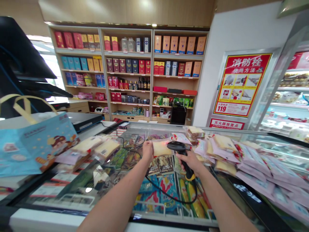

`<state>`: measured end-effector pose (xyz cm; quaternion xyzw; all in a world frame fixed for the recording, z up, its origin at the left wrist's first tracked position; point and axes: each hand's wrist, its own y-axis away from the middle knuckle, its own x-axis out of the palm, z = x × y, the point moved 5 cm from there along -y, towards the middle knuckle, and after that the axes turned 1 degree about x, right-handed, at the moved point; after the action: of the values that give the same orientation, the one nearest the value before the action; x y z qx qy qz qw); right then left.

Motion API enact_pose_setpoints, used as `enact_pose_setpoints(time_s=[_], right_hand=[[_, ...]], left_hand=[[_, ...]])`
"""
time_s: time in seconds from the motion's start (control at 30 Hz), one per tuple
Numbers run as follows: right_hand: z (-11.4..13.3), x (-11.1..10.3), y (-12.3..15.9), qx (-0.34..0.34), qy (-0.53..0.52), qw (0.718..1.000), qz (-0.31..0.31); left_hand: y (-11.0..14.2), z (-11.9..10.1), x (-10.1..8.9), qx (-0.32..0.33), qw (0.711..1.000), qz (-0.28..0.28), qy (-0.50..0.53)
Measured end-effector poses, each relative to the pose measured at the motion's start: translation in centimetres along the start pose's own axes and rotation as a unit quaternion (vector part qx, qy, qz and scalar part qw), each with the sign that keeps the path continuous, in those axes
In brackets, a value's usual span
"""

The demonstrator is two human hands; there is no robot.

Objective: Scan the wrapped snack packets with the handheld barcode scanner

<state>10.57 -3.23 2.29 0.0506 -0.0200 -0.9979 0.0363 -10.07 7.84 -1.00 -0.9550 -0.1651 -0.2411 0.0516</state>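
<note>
In the head view, a pale yellow, flat, squarish wrapped packet (160, 149) with a red glow near its top edge is over the glass top (109, 175), its left end gripped in the closed fingers of the left hand (147, 150), while the right hand (188, 161) wraps round a black-and-yellow scanner (178, 146) just beside it. Under the glass, the display chest (45, 219) holds blue packets (166, 187), brown packets (162, 163) and long yellow packs (194, 198), with white wire dividers (151, 203) among them.
</note>
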Motion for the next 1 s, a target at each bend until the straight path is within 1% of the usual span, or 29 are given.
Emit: enact_pose_setpoints(time_s=[0.1, 0.27, 0.43, 0.5, 0.57, 0.67, 0.73, 0.77, 0.87, 0.93, 1.0], right_hand=[[-0.1, 0.0, -0.1, 0.0, -0.002, 1.0, 0.0], [-0.6, -0.1, -0.5, 0.01, 0.005, 1.0, 0.005], [-0.5, -0.1, -0.1, 0.004, -0.009, 1.0, -0.016], [-0.4, 0.3, 0.0, 0.01, -0.022, 1.0, -0.016], [-0.1, 1.3, -0.3, 0.012, -0.037, 0.999, -0.002], [1.1, 4.0, -1.0, 0.006, -0.053, 0.998, 0.033], [2.2, 6.6, -1.6, 0.002, -0.053, 0.997, 0.059], [2.8, 8.0, -2.0, 0.0, -0.052, 0.996, 0.072], [4.5, 12.6, -3.1, -0.011, -0.052, 0.994, 0.092], [5.5, 15.8, -3.8, -0.026, -0.052, 0.993, 0.108], [6.3, 19.1, -4.3, -0.038, -0.058, 0.988, 0.139]], left_hand=[[0.0, 0.1, 0.1, -0.003, 1.0, 0.002, 0.01], [-0.5, 0.5, -0.2, 0.001, 1.0, -0.011, 0.014], [-1.0, 1.3, -0.7, 0.003, 1.0, -0.02, 0.008], [-1.0, 1.4, -0.7, -0.008, 0.999, -0.023, 0.025], [-1.1, 1.2, -0.8, -0.018, 0.998, -0.035, 0.048], [-1.4, -0.2, -1.6, -0.019, 0.994, -0.061, 0.087], [-2.0, -1.7, -2.8, -0.011, 0.991, -0.078, 0.107], [-2.4, -2.6, -3.8, -0.005, 0.989, -0.093, 0.112], [-3.7, -6.0, -7.6, 0.025, 0.979, -0.164, 0.115], [-4.7, -8.5, -10.5, 0.052, 0.968, -0.215, 0.117], [-5.7, -11.0, -13.5, 0.078, 0.955, -0.261, 0.115]])
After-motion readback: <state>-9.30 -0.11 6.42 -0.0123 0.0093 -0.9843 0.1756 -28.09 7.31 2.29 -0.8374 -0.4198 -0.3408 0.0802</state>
